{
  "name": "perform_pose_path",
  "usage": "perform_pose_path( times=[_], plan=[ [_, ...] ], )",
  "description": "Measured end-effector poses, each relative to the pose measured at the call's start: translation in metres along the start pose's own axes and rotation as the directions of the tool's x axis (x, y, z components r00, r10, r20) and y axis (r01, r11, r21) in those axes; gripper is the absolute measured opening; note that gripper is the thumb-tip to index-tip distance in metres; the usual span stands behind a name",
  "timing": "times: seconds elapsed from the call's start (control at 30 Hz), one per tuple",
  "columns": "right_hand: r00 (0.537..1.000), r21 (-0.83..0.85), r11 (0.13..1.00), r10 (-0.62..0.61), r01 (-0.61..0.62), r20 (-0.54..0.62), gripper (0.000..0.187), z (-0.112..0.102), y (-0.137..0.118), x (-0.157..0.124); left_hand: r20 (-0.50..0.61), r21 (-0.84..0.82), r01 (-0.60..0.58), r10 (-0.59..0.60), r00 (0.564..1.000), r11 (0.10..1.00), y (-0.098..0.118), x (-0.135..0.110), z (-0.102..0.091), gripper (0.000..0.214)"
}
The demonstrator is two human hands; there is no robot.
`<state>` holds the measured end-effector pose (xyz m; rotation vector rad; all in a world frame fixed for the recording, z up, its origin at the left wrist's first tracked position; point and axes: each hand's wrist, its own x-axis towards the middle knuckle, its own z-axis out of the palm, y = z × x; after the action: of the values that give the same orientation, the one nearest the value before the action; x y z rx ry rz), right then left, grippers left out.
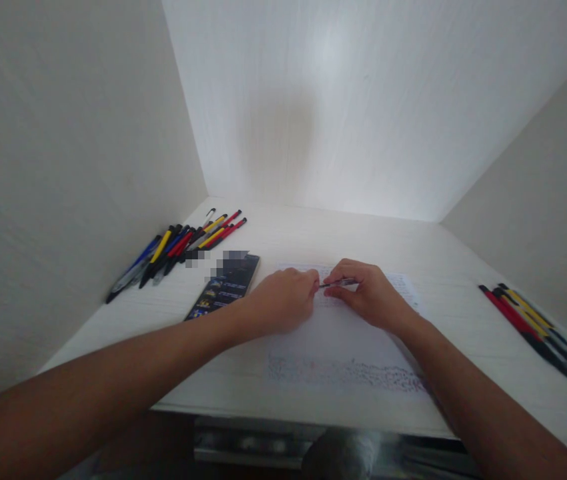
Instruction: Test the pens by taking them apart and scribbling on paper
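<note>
The left hand and right hand pinch a slim clear pen over a white printed paper sheet. A dark phone and a heap of coloured pens lie left, and a row of red and yellow pens lies right.

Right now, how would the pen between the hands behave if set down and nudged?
The pen looks slim and straight, so probably stiff and light. Its barrel seems round, so it may roll on the smooth desk. The left hand and right hand both pinch it, suggesting a light grip suffices.

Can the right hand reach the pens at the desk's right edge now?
Probably yes: only bare desk lies between the right hand and the red and yellow pens, though it pinches a thin pen.
</note>
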<state>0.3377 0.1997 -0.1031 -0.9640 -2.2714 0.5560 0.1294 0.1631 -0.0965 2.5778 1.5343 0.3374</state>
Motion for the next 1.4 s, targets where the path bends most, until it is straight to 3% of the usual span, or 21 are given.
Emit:
perform_pose_path(
  times=[0.1, 0.27, 0.4, 0.63, 0.83, 1.07, 1.23, 1.4],
  plan=[
    [0.999, -0.069, 0.997, 0.02, -0.024, -0.047, 0.008, -0.001, 0.005, -0.002, 0.002, -0.041, 0.002, -0.002, 1.0, 0.999, -0.003, 0.0, 0.002, 0.033],
    [0.997, -0.093, 0.994, 0.066, -0.062, 0.045, 0.005, -0.006, 0.008, -0.004, -0.027, -0.103, -0.064, 0.062, 0.998, 0.993, -0.003, -0.002, 0.002, 0.042],
    [0.996, -0.135, 0.989, 0.064, -0.054, 0.07, 0.013, -0.013, 0.009, -0.003, -0.016, 0.004, -0.051, 0.051, 0.999, 0.999, -0.002, -0.002, 0.002, 0.037],
    [0.985, -0.216, 0.964, 0.166, -0.153, 0.043, 0.017, -0.029, 0.029, -0.006, -0.002, 0.196, -0.037, 0.038, 0.999, 0.98, -0.009, 0.0, 0.002, 0.03],
    [0.992, -0.163, 0.979, 0.128, -0.127, -0.001, 0.019, -0.034, 0.031, -0.007, 0.043, 0.235, -0.036, 0.027, 0.999, 0.971, -0.01, -0.002, 0.004, 0.029],
    [0.967, -0.078, 0.965, 0.246, -0.25, -0.062, 0.022, -0.035, 0.029, -0.007, 0.04, 0.223, -0.06, 0.052, 0.998, 0.973, -0.009, -0.002, 0.006, 0.032],
    [0.957, 0.067, 0.96, 0.276, -0.27, -0.093, 0.03, -0.035, 0.036, -0.007, 0.017, 0.222, -0.06, 0.058, 0.998, 0.973, -0.01, -0.002, 0.008, 0.031],
    [0.938, 0.07, 0.948, 0.317, -0.31, -0.137, 0.029, -0.037, 0.041, -0.007, 0.016, 0.225, -0.059, 0.056, 0.998, 0.973, -0.01, -0.002, 0.009, 0.031]
  ],
)
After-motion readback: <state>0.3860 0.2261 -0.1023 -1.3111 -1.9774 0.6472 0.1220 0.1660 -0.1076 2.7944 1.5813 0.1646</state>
